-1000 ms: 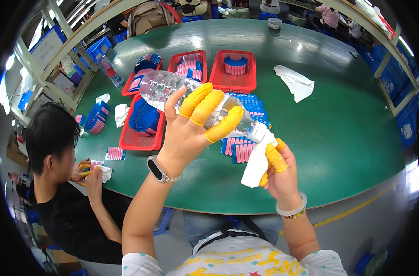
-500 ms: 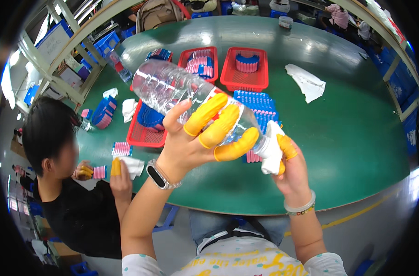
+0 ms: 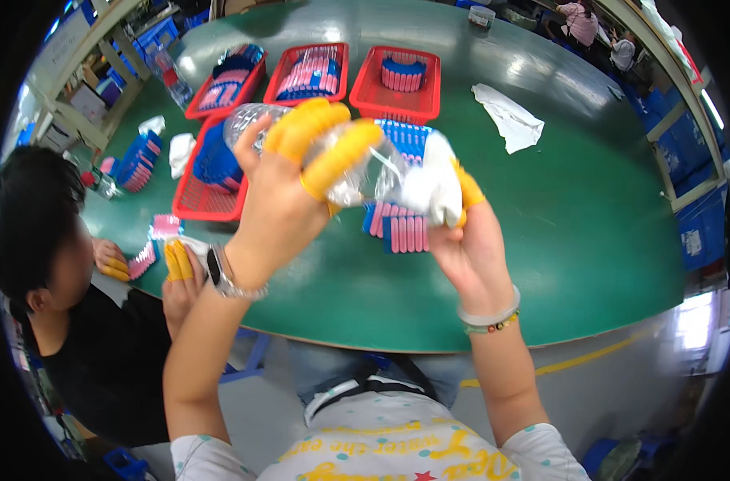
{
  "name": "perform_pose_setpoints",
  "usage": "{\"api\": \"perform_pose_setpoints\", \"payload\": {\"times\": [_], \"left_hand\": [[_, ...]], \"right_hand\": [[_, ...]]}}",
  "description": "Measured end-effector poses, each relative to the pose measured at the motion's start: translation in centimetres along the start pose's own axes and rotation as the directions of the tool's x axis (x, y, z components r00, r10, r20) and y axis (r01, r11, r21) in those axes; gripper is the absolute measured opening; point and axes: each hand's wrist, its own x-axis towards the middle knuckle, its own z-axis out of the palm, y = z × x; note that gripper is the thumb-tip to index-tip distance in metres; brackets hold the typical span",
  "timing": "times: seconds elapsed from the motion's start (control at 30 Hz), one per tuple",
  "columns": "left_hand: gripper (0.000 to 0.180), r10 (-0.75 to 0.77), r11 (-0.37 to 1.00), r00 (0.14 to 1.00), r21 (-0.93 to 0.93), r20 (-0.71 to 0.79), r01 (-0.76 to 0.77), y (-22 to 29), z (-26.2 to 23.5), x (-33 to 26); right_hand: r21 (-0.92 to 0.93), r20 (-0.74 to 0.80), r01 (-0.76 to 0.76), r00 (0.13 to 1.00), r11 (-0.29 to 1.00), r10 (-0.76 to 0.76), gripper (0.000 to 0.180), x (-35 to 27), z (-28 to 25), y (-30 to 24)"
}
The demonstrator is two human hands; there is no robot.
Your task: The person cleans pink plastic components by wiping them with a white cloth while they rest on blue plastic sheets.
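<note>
My left hand (image 3: 289,180), with yellow finger cots, is wrapped round a large clear plastic bottle (image 3: 353,180) held above the table. The bottle lies tilted, its base to the left and its neck to the right, and is partly blurred. My right hand (image 3: 471,236), also with yellow finger cots, pinches a white cloth (image 3: 443,172) against the bottle's neck end. The mouth of the bottle is hidden by the cloth. Below the bottle, rows of blue-and-pink strips (image 3: 405,228) lie on the green table (image 3: 573,240).
Red baskets (image 3: 357,108) holding blue-and-pink strips stand along the far left and middle. A white cloth (image 3: 511,120) lies at the right. To my left a person in black (image 3: 100,369) handles similar strips and a white cloth. Another bottle (image 3: 172,80) stands at the far left.
The bottle and both hands have moved left and up in the picture, and the bottle has turned so it looks shorter. The whole table view has shifted left and up too.
</note>
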Motion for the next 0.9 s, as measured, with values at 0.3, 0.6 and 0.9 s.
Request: {"api": "perform_pose_setpoints", "payload": {"times": [0.3, 0.6, 0.9], "left_hand": [[0.086, -0.637, 0.306, 0.738, -0.806, 0.222, 0.507, -3.2, 5.6, -0.3], [0.103, -0.724, 0.314, 0.675, -0.802, 0.144, 0.507, -5.5, 10.6, -1.0], [0.053, -0.265, 0.955, 0.947, -0.084, 0.179, 0.283, 4.3, 2.8, -3.2]], "right_hand": [[0.263, 0.25, -0.123, 0.967, 0.957, 0.055, 0.033, 3.1, 3.4, 1.0], [-0.202, -0.309, 0.283, 0.89, 0.938, -0.335, 0.036, -2.6, -4.9, -2.1], [-0.886, -0.184, 0.248, 0.588, 0.392, -0.788, 0.016, -10.7, -16.1, -6.4]]}}
